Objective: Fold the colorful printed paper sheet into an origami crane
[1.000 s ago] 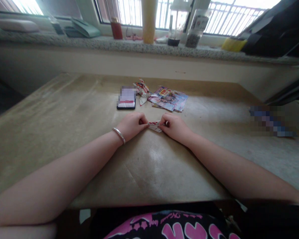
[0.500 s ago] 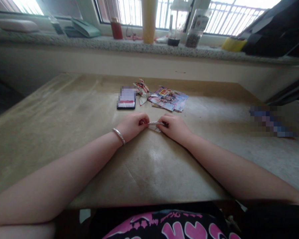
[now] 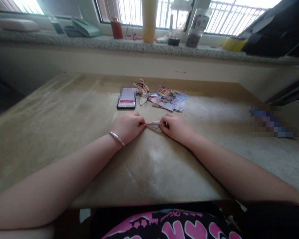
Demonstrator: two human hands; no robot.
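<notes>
Left hand (image 3: 130, 126) is pinching one end of the folded paper (image 3: 153, 125) between closed fingertips, right hand (image 3: 177, 127) is gripping the other, the strip stretching between them over the smooth tabletop (image 3: 161, 172). Light, even pressure is looking wisest, guarding those thin, pale, narrow folds against twisting.

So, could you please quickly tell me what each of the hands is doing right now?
Left hand: closed, pinching one end of the folded paper.
Right hand: closed, gripping the paper's other end.
</notes>
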